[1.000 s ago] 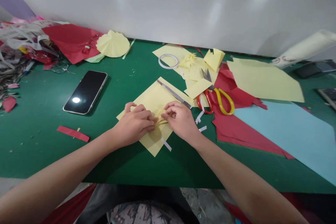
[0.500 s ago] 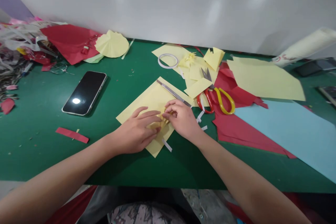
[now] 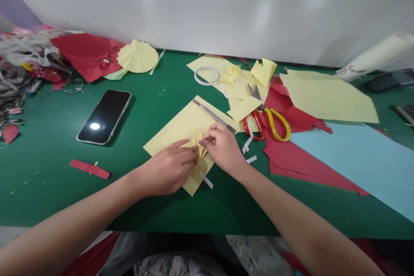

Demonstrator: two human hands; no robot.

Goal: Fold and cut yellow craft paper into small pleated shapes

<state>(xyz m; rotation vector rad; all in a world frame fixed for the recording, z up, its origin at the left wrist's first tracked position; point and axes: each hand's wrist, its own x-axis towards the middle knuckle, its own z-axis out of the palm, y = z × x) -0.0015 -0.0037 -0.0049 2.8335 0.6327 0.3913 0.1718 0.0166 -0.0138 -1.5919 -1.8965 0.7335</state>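
Note:
My left hand [image 3: 173, 166] and my right hand [image 3: 223, 146] meet over a yellow sheet of paper [image 3: 176, 127] lying on the green table. Between them is a small folded yellow paper piece [image 3: 202, 150], partly hidden by the fingers. Thumb and fingertips of the right hand pinch it from the right. The left fingers are bent together and close on its left side, their tips mostly hidden. A slim metal tool [image 3: 215, 115], perhaps tweezers or a blade, rests across the sheet just beyond my right hand. One white strip [image 3: 207, 180] sticks out at the sheet's near edge.
Scissors [image 3: 276, 125] with red and yellow handles lie right of my hands, among red paper [image 3: 291, 159] and yellow scraps. A tape roll [image 3: 207, 76] lies behind. Blue paper [image 3: 359, 151] is at right, a phone [image 3: 105, 116] at left. A white wall [image 3: 207, 8] bounds the back.
My left fingers, spread more half a second ago, have drawn together against the folded yellow piece. My right hand keeps its pinch in nearly the same place.

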